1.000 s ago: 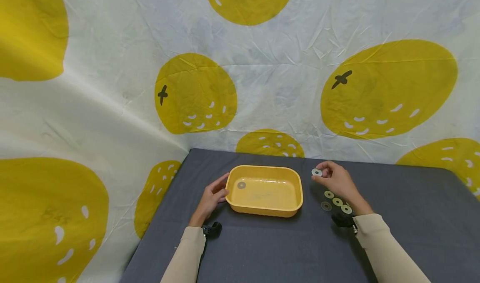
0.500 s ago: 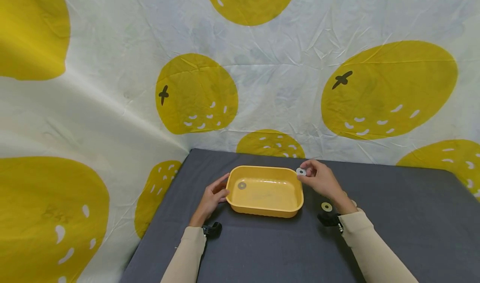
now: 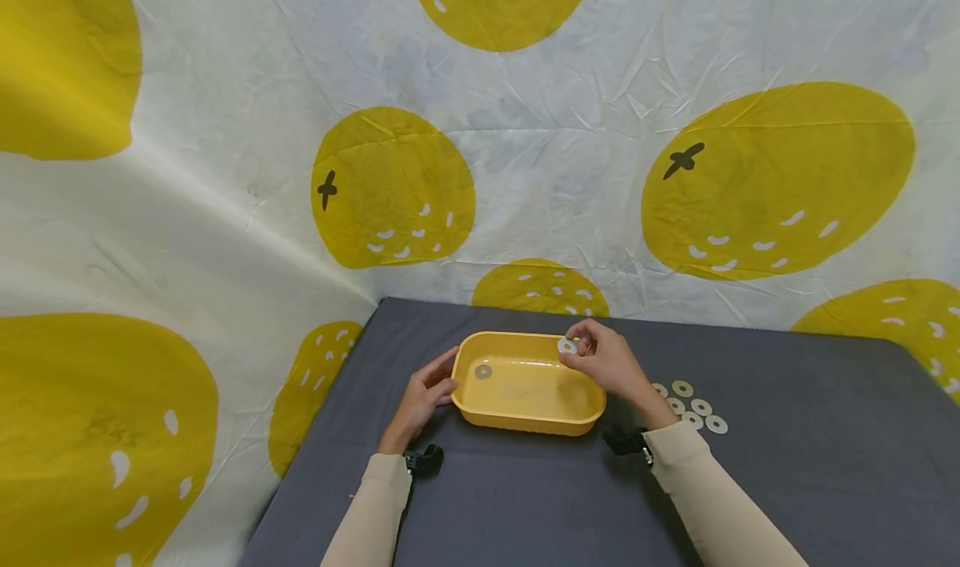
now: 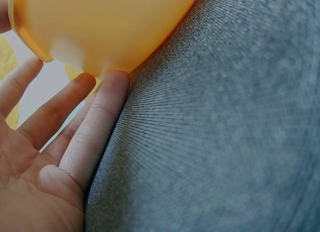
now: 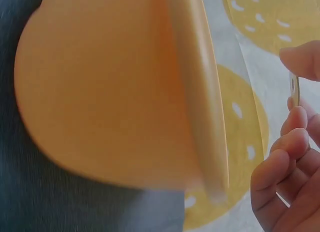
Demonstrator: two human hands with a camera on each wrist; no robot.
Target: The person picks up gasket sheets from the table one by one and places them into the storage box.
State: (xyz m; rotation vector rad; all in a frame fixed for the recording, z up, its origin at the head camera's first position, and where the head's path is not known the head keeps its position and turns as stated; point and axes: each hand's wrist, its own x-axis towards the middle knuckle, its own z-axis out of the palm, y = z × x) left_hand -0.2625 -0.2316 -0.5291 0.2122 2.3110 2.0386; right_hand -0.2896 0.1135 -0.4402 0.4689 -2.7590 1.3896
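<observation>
A flat washer (image 3: 567, 346) is pinched between the thumb and fingertips of my right hand (image 3: 606, 365). In the head view it overlaps the inside right part of a yellow plastic tray (image 3: 528, 423), near the back rim. In the right wrist view the washer (image 5: 295, 89) appears edge-on, above the rim of the tray (image 5: 115, 91). Another washer (image 3: 483, 372) lies on the tray floor towards the left. My left hand (image 3: 422, 396) rests at the tray's left end. In the left wrist view, straight fingers (image 4: 95, 127) touch the outer wall, low beside the cloth.
Several more washers (image 3: 701, 408) lie loosely grouped to the right of the tray, partly behind my right forearm. Dark grey cloth (image 3: 517, 500) covers the table. Fabric printed with yellow fruit (image 3: 390, 188) hangs at the back and left.
My right hand has moved left with the washer, from beside the tray to over its right part. Washers formerly under the forearm now show. My left hand and the tray have stayed put.
</observation>
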